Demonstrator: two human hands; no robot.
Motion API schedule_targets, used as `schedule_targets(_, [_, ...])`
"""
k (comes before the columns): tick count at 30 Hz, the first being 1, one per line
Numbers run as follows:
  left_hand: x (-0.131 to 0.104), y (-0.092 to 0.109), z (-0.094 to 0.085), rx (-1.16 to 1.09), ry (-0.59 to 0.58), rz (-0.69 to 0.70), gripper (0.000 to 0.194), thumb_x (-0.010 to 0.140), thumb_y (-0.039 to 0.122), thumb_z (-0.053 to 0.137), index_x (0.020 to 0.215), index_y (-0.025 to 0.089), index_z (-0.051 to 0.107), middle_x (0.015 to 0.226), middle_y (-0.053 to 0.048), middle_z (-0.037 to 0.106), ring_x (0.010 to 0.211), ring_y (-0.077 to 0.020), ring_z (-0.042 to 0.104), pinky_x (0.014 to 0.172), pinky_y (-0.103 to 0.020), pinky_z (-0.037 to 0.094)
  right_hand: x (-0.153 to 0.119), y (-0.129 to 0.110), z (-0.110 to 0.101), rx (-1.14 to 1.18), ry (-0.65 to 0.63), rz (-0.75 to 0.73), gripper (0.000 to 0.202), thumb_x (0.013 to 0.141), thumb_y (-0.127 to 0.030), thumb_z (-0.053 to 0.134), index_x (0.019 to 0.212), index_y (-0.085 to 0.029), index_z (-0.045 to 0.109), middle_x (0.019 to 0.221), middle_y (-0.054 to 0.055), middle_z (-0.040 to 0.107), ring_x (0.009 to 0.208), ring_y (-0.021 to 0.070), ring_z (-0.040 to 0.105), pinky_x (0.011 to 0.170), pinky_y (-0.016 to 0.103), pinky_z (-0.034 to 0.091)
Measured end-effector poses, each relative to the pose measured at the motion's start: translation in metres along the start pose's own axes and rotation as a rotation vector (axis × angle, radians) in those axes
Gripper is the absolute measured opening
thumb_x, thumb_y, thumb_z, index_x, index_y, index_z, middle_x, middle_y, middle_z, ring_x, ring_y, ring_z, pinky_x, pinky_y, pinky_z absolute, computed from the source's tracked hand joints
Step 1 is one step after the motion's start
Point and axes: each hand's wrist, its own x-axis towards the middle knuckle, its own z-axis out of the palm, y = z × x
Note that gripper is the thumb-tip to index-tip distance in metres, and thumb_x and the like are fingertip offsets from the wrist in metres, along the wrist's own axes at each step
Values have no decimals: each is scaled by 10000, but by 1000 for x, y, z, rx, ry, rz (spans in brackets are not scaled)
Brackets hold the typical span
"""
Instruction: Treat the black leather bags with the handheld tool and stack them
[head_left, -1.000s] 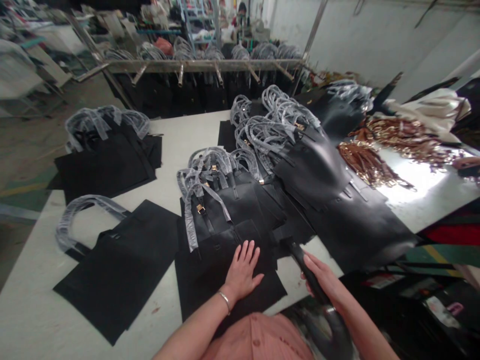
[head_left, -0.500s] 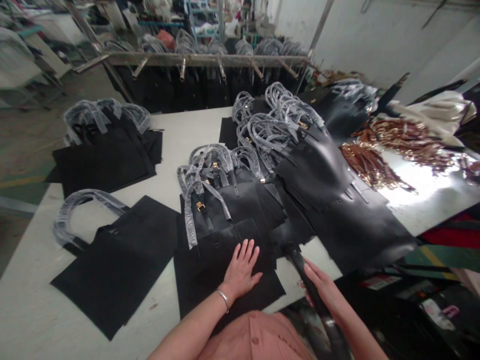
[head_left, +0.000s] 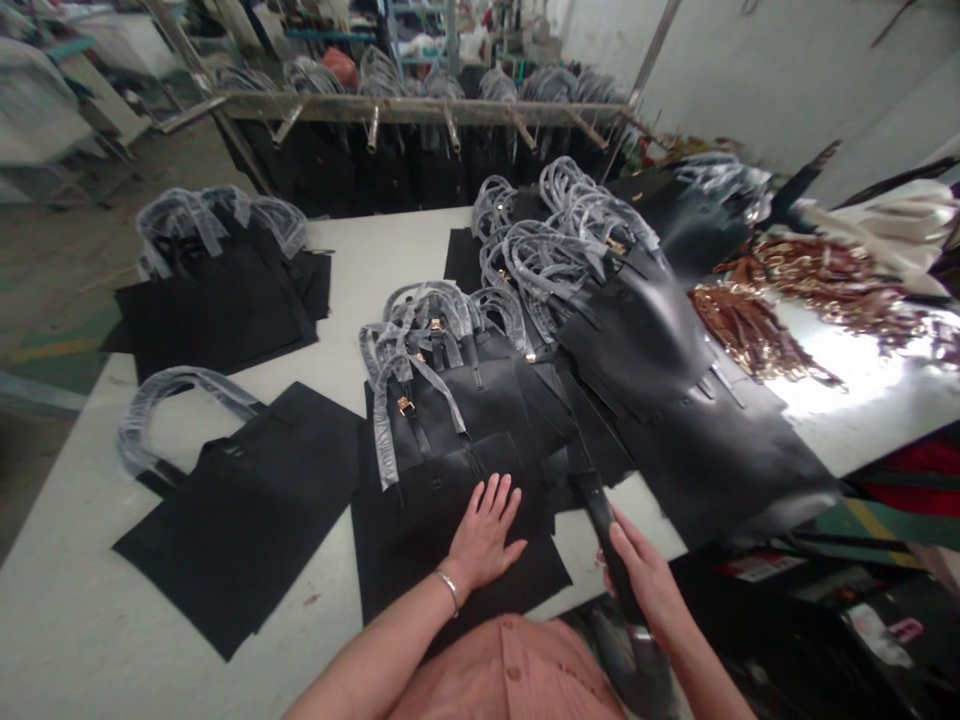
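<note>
My left hand [head_left: 486,540] lies flat with its fingers spread on a black bag panel [head_left: 457,480], near the table's front edge. Several black bag pieces with plastic-wrapped handles [head_left: 420,310] and gold buckles overlap just beyond it. To the right, my right hand [head_left: 641,570] is closed around a long black strap [head_left: 606,515]. The strap's upper end meets the bag pieces; its lower part hangs past the table edge, where a shiny bit shows. Left of my hands lies a single black bag [head_left: 247,510] with a wrapped handle.
Black bag pieces [head_left: 217,310] are stacked at the far left of the pale table [head_left: 300,600]. A larger heap of bags [head_left: 637,330] stands right of centre, beside brown straps with gold fittings [head_left: 750,330]. Behind the table is a metal rack [head_left: 420,108] of hanging bags.
My left hand stays flat on the panel. The strap in my right hand has shifted and stands steeper, its lower part nearer my body. The whole view has moved slightly.
</note>
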Motion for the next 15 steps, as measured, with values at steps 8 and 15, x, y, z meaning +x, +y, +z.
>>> schedule_targets(8, [0,0,0,-21,-15,-3,783,872,595,446,1482,147,244,1574,-142,107,1443,-325,72,1154,-490,83,0,4,22,-87,-211,151,691,807,-566,582,1393,-224,450,511,-48,589,334,122,516,315,201,368])
schedule_targets(15, [-1,0,-3,-102,-39,-1,772,878,597,446,1475,146,255,1577,-136,96,1446,-315,35,1158,-466,68,0,-25,38,-91,-188,72,705,823,-545,575,1429,-241,384,557,-54,600,392,113,539,379,202,412])
